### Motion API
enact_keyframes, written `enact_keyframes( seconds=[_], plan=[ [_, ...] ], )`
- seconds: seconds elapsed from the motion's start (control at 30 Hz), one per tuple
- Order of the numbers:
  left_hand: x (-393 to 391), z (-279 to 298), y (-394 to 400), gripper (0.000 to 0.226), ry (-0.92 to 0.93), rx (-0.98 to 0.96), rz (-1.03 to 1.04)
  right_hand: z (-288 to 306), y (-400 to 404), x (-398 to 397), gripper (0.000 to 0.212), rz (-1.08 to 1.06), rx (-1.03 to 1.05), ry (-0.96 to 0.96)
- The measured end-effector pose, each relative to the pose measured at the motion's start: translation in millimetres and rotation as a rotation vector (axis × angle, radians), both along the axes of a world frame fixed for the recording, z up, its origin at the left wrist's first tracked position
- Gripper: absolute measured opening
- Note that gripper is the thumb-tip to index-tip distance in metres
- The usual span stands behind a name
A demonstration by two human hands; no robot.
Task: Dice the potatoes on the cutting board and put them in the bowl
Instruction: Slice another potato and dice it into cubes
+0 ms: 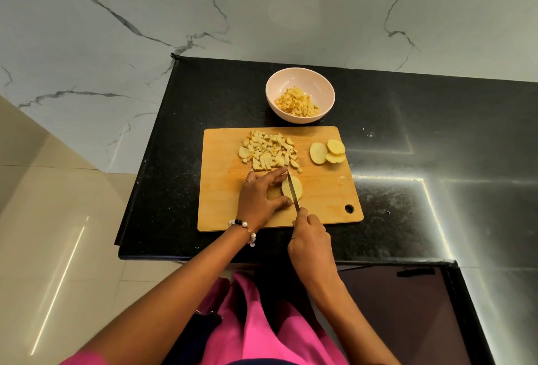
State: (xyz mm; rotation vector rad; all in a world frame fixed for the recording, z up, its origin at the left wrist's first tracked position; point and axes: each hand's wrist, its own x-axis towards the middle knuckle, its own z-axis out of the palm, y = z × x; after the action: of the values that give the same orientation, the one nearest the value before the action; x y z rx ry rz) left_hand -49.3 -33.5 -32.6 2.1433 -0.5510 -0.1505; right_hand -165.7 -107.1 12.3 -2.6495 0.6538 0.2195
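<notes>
One step in hand: slicing potato slice [294,187]
Left hand [260,198]: fingers curled, pinning slice
Right hand [311,236]: clamped on knife [293,191]
Next: crosswise cuts; then diced pile [269,151] to bowl [300,85]

Black speckled stone countertop [407,166], glossy, bright light streaks reflected on right half. Wooden cutting board [221,190] flat on it near front edge, hanging hole at near right corner. Pale pink bowl [300,77] directly on countertop, just beyond board's far edge, apart from it. Small white specks on stone right of board. Countertop left edge borders marble-patterned wall and beige tile floor.
</notes>
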Motion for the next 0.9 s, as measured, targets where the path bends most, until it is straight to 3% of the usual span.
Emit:
enact_keyframes(
  seconds=[0.2, 0.37, 0.5, 0.63, 0.9],
  plan=[
    [0.4, -0.6, -2.7, 0.073, 0.005, -0.021, 0.036, 0.1, 5.1, 20.9, 0.044, 0.034, -0.057, 0.02],
    [-1.8, -1.6, -3.2, 0.073, 0.0, -0.03, 0.06, -6.3, 13.6, -14.3, 0.053, 0.038, -0.019, 0.016],
    [-1.9, -0.6, -0.5, 0.072, 0.002, -0.033, 0.039, -3.9, 4.4, -21.1, 0.045, 0.028, -0.003, 0.016],
    [1.3, -1.9, 3.3, 0.062, -0.049, 0.001, 0.029, 5.6, -1.4, -10.4, 0.043, 0.01, 0.004, -0.062],
    [0.7, -4.3, 1.6, 0.043, -0.018, -0.026, 0.084, -1.0, 0.4, 6.4, 0.045, 0.013, 0.023, -0.02]
  ],
)
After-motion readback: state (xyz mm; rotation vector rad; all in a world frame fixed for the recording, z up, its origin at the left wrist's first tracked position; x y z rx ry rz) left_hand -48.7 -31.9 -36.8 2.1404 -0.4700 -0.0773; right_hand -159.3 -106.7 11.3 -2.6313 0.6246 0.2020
